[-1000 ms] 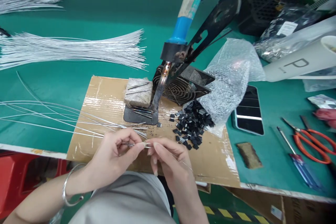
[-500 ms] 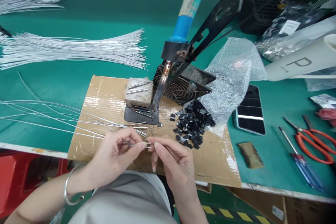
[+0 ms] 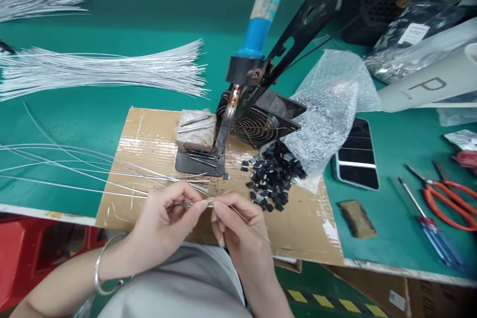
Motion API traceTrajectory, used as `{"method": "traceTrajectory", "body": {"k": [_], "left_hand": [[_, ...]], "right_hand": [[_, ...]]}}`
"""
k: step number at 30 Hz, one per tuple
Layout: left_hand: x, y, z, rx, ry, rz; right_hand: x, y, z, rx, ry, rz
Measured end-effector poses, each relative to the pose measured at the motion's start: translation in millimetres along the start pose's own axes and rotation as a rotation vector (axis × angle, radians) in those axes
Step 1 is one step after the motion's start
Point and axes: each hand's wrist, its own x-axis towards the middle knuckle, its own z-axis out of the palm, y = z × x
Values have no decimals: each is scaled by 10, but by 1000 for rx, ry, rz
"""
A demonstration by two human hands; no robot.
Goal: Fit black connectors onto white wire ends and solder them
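My left hand (image 3: 166,223), a bangle on its wrist, pinches a thin metal rod (image 3: 182,204) between thumb and forefinger above the cardboard sheet (image 3: 305,241). Facing it, my right hand (image 3: 244,226) grips a thin wire (image 3: 264,235) whose tail runs back across the palm. The two sets of fingertips almost meet, and they hide how rod and wire join. Just beyond my hands stands a blue-handled soldering iron (image 3: 257,35), tip down over a small dark plate (image 3: 186,165). Several loose white wires (image 3: 126,190) end near my left hand.
Short metal rods lie on a wrapped block (image 3: 196,136). Right of the iron are a small fan (image 3: 253,126), a pile of black pieces (image 3: 276,176) and a bubble-wrap bag (image 3: 328,104). Farther right lie a phone (image 3: 357,154), a screwdriver (image 3: 432,228) and orange-handled scissors (image 3: 450,203).
My right hand has shifted slightly left, narrowing the gap between my fingertips. My left hand keeps its pinch in nearly the same place.
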Motion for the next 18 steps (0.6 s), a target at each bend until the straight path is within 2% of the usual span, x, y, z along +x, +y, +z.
{"method": "traceTrajectory", "body": {"k": [6,18], "left_hand": [[-49,-84,46,-17,59,24],[-24,-45,90,-82,77,35]], "right_hand": [[4,45,23,31,36,-17],[-10,48,67,59,53,-32]]}}
